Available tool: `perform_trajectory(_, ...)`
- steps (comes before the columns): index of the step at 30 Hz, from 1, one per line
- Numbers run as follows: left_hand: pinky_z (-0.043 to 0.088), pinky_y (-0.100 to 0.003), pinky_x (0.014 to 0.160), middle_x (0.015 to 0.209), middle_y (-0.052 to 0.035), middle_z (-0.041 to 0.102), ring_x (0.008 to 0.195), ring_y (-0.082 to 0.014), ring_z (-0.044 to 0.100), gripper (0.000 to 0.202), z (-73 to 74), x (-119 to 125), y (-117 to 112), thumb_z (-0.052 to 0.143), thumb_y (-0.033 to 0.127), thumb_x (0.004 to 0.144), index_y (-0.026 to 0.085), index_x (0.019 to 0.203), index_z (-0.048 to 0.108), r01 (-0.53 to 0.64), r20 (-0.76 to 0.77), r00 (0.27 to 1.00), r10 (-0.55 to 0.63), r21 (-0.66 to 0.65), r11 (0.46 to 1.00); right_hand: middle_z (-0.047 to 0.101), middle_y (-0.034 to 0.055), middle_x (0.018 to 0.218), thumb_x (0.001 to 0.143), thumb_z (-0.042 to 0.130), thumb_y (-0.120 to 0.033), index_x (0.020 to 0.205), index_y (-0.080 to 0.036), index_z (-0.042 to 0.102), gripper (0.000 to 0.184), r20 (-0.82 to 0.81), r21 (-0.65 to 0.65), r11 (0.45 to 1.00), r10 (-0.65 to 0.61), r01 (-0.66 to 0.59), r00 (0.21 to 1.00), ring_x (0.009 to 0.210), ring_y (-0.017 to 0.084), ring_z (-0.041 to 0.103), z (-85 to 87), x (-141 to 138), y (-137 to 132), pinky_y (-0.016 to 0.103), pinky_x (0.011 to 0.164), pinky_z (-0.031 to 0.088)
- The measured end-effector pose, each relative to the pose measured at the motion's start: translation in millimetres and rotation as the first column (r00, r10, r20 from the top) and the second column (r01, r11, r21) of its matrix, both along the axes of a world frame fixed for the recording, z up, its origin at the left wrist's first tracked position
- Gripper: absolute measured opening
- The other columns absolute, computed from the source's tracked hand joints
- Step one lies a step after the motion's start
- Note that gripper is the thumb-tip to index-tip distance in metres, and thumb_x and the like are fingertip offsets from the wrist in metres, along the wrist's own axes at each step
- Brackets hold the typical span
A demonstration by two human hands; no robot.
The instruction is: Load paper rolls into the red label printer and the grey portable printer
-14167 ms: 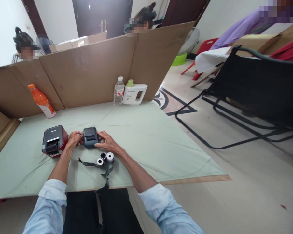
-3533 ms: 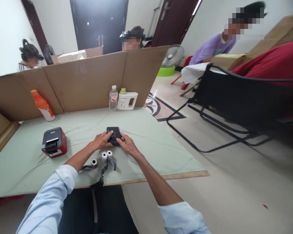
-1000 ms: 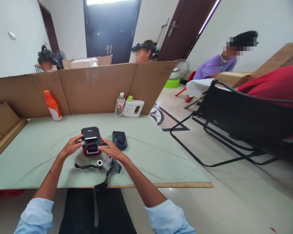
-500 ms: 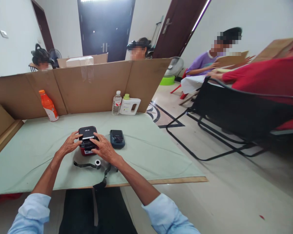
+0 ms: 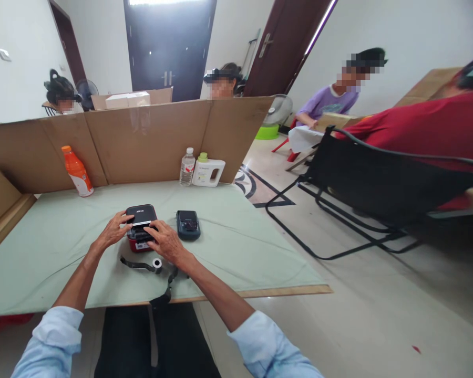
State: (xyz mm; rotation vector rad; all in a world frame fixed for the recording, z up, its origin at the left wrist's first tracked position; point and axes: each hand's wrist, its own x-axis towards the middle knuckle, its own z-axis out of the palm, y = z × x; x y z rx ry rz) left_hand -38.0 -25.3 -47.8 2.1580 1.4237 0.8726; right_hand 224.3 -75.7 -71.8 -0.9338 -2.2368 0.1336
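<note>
A red and black label printer sits on the green-covered table in front of me. My left hand grips its left side, fingers curled against the casing. My right hand lies over its front, fingers bent onto the paper slot. To the right of it rests a smaller dark blue printer, untouched. A small white paper roll lies near my right wrist, beside a black strap that trails off the table's front edge.
An orange bottle, a clear water bottle and a white jug stand against a cardboard partition. Other people sit behind it and to the right. A black folding chair stands on the floor at right.
Over the earlier frames I let go of the blue printer and drew the red printer to the centre. In the last second my right hand slid onto its front.
</note>
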Motion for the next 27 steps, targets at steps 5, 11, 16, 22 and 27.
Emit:
perform_trajectory(5,0.052,-0.052,0.111,0.152,-0.0133,0.056,0.139,-0.0342,0.055,0.043,2.4,0,-11,0.067,0.049,0.089,0.025,0.123,0.077,0.013,-0.014,1.0,-0.012,0.014,1.0,0.063,0.0135,0.121,0.09,0.069,-0.018,0.131,-0.022,0.067,0.041,-0.064,-0.009,1.0,-0.004,0.003,0.998,0.112,0.03,0.058,-1.9,2,-3,0.05,0.1,0.054)
perform_trajectory(11,0.06,-0.047,0.099,0.155,-0.0123,0.054,0.136,-0.0338,0.057,0.048,2.4,1,-33,0.061,0.05,0.092,0.026,0.133,0.072,0.004,-0.081,0.997,-0.004,-0.011,1.0,0.062,0.0148,0.124,0.083,0.081,-0.024,0.137,-0.021,0.063,0.057,-0.068,-0.005,1.0,0.02,-0.021,0.998,0.115,0.033,0.058,-5.5,5,-5,0.052,0.1,0.054)
perform_trajectory(16,0.062,-0.045,0.095,0.153,-0.0124,0.055,0.133,-0.035,0.06,0.049,2.9,3,-41,0.062,0.05,0.092,0.026,0.133,0.072,-0.016,-0.063,0.998,0.015,-0.016,1.0,0.061,0.0148,0.125,0.081,0.081,-0.018,0.137,-0.021,0.063,0.058,-0.037,0.001,1.0,0.01,-0.01,0.999,0.115,0.033,0.058,-6.7,5,-3,0.053,0.101,0.054)
perform_trajectory(22,0.064,-0.038,0.082,0.151,-0.013,0.058,0.132,-0.0336,0.061,0.048,4.4,3,-38,0.062,0.049,0.09,0.024,0.13,0.074,-0.024,-0.063,0.998,0.022,-0.021,0.999,0.062,0.013,0.122,0.085,0.072,-0.014,0.134,-0.023,0.065,0.05,-0.049,0.002,1.0,-0.003,0.003,0.999,0.115,0.032,0.057,-5.2,4,-5,0.052,0.1,0.055)
perform_trajectory(27,0.062,-0.034,0.072,0.146,-0.0126,0.063,0.107,-0.0282,0.071,0.063,-2.7,4,-39,0.07,0.048,0.085,0.024,0.143,0.065,-0.073,0.127,0.988,0.084,-0.091,0.993,0.062,0.0151,0.123,0.087,0.068,-0.016,0.134,-0.019,0.065,0.047,-0.074,0.009,1.0,0.008,-0.007,0.997,0.115,0.032,0.057,-6.0,5,-7,0.05,0.098,0.056)
